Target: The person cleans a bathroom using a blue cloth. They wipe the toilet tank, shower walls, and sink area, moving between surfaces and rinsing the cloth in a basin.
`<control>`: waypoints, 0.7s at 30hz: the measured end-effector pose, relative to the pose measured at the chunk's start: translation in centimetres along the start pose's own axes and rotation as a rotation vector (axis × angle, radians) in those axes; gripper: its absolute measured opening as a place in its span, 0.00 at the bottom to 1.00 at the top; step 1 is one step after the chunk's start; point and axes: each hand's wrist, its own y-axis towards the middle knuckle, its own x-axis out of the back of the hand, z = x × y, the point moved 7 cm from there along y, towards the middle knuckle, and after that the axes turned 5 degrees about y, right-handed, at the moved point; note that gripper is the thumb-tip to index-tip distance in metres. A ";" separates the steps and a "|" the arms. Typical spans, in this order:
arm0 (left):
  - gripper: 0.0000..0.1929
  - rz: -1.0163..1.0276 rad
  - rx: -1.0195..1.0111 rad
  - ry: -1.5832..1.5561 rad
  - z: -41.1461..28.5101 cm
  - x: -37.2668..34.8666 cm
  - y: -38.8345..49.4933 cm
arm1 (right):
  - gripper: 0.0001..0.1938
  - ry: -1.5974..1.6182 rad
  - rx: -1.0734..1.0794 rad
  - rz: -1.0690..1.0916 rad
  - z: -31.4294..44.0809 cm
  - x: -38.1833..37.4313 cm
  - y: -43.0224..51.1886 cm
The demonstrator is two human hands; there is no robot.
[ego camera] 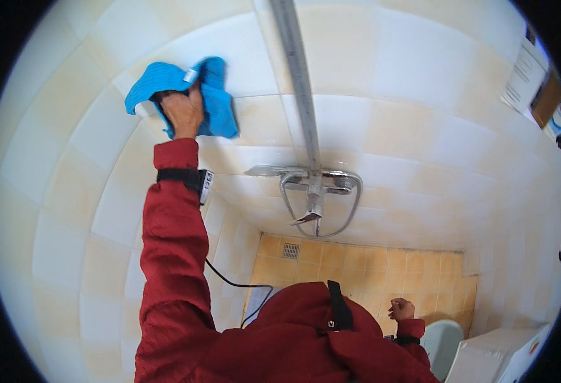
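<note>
My left hand [182,112] presses a blue cloth [220,107] against the tiled wall [256,119], close to the corner at upper left. The cloth is bunched around my fingers and hides most of them; a small white tag shows on it. To the right of that hand, a metal shower rail [299,72] runs down to a chrome shower mixer [315,191]. Low by my right side hangs my right hand [401,309], its fingers curled in, with nothing visible in them.
A hand shower [263,171] sticks out left of the mixer, and its hose [357,206] loops below. The orange-tiled floor has a drain grate [291,251]. At lower right stand a white box [486,354] and a pale rounded object [443,342]. A black cable [232,284] hangs near my left side.
</note>
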 end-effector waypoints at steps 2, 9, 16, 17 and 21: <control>0.28 -0.009 0.256 0.058 6.0 0.9 0.4 | 0.08 -0.082 0.074 0.013 1.8 1.1 -1.1; 0.42 0.186 0.950 -0.206 14.4 0.0 -5.5 | 0.08 -0.179 0.542 0.011 13.1 0.6 -1.8; 0.28 0.172 0.610 -0.173 2.9 -0.3 -6.7 | 0.08 -0.317 0.799 0.049 26.6 -1.2 -5.3; 0.24 0.182 0.416 -0.151 0.4 0.1 -5.7 | 0.07 -0.304 0.833 0.050 28.6 -1.4 -6.2; 0.15 -0.055 -0.022 -0.065 -6.4 2.9 -4.7 | 0.07 -0.008 1.078 -0.015 39.0 -2.0 -10.8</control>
